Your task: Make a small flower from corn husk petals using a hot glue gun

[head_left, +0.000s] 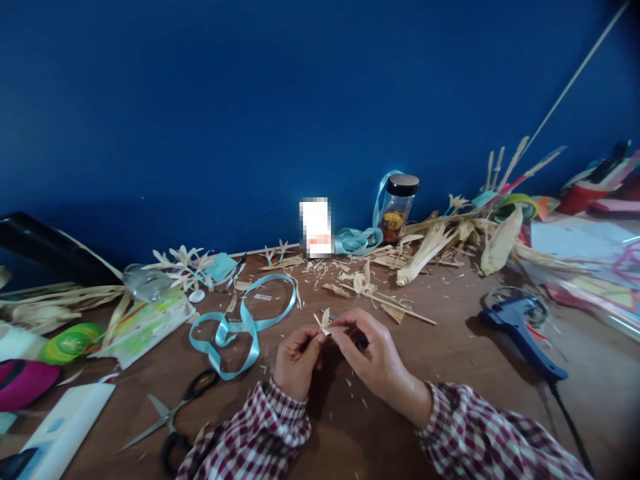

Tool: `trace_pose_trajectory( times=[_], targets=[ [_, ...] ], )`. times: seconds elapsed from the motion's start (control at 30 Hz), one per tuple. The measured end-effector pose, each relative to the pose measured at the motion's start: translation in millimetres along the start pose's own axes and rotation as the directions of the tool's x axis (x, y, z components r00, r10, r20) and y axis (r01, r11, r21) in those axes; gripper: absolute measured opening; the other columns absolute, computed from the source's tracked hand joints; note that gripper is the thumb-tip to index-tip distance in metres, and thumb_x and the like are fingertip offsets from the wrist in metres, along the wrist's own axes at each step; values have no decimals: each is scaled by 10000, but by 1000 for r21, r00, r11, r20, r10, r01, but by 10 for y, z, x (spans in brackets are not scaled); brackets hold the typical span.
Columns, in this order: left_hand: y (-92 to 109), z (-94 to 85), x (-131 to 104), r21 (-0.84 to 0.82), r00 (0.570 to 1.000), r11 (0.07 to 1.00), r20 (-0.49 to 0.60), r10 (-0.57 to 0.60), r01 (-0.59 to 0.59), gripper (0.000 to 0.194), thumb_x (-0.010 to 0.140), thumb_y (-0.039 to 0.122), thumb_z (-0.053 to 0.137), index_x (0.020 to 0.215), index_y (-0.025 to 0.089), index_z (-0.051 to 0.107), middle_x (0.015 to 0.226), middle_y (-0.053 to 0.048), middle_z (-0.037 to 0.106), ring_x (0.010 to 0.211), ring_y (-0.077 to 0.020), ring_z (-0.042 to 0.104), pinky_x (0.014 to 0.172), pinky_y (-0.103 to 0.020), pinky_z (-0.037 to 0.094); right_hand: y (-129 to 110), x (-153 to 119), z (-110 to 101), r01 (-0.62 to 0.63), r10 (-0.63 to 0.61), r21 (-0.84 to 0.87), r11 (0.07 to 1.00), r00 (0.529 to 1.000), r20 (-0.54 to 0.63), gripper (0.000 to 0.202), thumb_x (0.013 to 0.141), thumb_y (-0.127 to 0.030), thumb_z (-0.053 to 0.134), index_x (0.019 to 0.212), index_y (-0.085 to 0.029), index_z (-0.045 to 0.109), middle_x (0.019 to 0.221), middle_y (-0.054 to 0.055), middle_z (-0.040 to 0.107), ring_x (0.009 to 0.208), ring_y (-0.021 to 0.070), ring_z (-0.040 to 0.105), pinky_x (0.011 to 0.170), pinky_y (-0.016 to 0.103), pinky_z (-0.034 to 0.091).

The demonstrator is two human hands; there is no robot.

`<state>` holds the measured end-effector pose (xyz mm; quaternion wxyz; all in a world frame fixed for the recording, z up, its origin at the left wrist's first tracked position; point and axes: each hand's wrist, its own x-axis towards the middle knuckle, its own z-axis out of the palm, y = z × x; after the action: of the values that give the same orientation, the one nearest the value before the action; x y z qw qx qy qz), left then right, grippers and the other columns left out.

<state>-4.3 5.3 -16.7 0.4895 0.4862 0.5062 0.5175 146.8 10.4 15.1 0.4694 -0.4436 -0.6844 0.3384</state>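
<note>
My left hand point(296, 363) is closed, pinching the base of a small pale corn-husk flower point(325, 319) between thumb and fingertips. A few narrow petals stick up from it. From the other side, my right hand point(377, 357) meets the flower with thumb and forefinger pressed together at its edge; its other fingers curl beneath, partly hidden. Some small dark object shows under the right palm, too covered to name. Light-blue ribbon point(253, 333) lies in loops left of the hands. Scissors point(170, 415) with black handles rest spread apart near my left sleeve.
A blue glue gun point(525, 330) with a cord lies to the right. Dry corn husks point(430, 253), husk scraps and a black-lidded jar point(399, 208) stand along the blue wall. Finished-looking husk flowers point(183, 263), a green tape roll point(73, 343) and a white case point(70, 427) are at left.
</note>
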Motion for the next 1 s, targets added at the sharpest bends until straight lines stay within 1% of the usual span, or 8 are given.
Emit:
trace_pose_trajectory(
  times=[0.13,0.3,0.43,0.53,0.67,0.8,0.9,1.0],
  targets=[
    [9,4,-1,-43,999,999,-33,0,-1,211,720,357,648,716,147,632,494,52,538,369,-51,420,382,-174,329,-19,-21,58,-88,89,93,992,996,-5,71,827,-217,542,891,-186,536,789,25,620,696,140,596,620,244,493],
    [54,38,7,-138,998,990,-57,-34,26,244,667,378,692,700,144,629,484,58,522,380,-53,424,378,-171,345,-36,-72,135,-113,107,190,975,993,42,92,817,-186,546,885,-202,485,775,5,590,671,124,584,579,219,483],
    [21,19,37,-199,996,978,-51,-75,63,259,641,377,715,697,138,635,529,39,580,377,-42,423,370,-162,343,-4,-93,114,-106,96,207,973,994,60,114,812,-217,563,892,-204,483,749,-4,573,647,122,562,565,217,470],
    [-22,-12,53,-194,996,978,-29,-87,79,254,660,376,704,699,134,639,579,16,627,371,-36,424,368,-161,346,22,-70,60,-109,119,190,976,992,-43,76,843,-251,525,900,-205,502,704,-16,550,593,112,520,534,211,442],
    [-20,-20,39,-131,998,990,26,-59,62,240,694,370,680,673,133,650,542,21,606,383,-39,427,375,-156,340,20,-15,4,-87,108,117,989,977,-184,56,839,-231,533,882,-200,550,784,11,584,663,126,545,586,224,447],
    [30,-9,16,-92,994,995,108,-33,43,231,729,363,654,684,136,665,559,13,607,408,-42,440,405,-159,352,14,1,0,-18,36,120,993,989,-143,32,814,-213,570,830,-194,591,792,20,602,720,141,565,645,241,451],
    [48,-19,8,-93,987,994,154,-51,65,223,725,356,660,680,137,660,561,12,600,422,-49,444,410,-161,351,33,5,12,-106,133,245,964,986,-98,72,820,-252,573,841,-195,611,783,23,625,711,140,577,621,235,453],
    [43,-42,2,-87,975,993,214,-63,83,208,738,341,652,688,140,660,590,6,605,451,-55,460,429,-163,365,48,30,14,-227,237,477,849,971,40,126,819,-299,579,863,-188,621,755,20,642,667,128,582,612,233,467]
  ],
)
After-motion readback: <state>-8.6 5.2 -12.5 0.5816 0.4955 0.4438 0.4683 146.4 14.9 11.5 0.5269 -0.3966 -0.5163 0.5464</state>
